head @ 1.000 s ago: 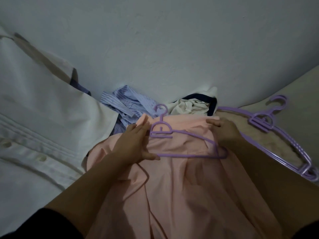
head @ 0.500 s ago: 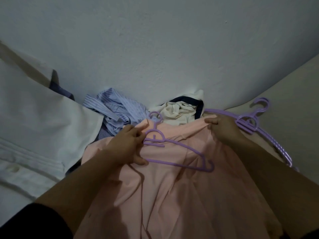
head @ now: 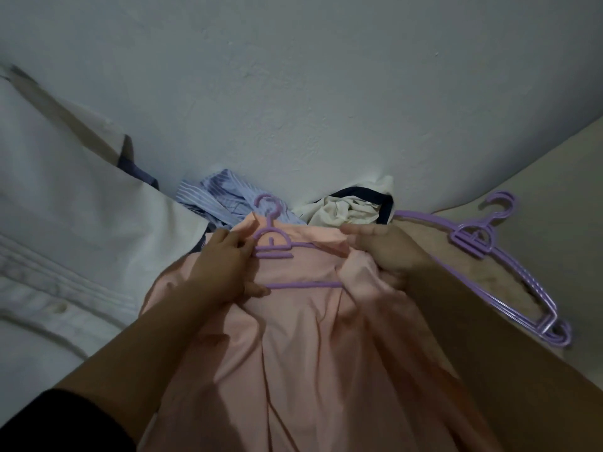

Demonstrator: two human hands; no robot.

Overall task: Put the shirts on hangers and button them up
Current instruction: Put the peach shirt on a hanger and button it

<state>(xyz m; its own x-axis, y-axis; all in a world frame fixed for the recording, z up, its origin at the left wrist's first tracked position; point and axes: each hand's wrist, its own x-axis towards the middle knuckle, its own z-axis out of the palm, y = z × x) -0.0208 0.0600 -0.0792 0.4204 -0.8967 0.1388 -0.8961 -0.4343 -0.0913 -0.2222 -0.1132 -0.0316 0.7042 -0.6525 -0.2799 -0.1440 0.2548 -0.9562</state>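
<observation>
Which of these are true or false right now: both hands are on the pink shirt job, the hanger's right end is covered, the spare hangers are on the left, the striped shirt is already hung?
1. The left hand holds the purple hanger. True.
2. The hanger's right end is under the pink shirt, where the right hand grips the cloth. True.
3. The spare hangers lie on the left. False: they lie on the right.
4. The striped shirt is on a hanger. False: it lies crumpled by the wall.

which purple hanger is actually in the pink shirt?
The single hanger at centre, gripped by the left hand; its right arm is under pink shirt fabric. The stacked hangers lie bare at right.
</observation>
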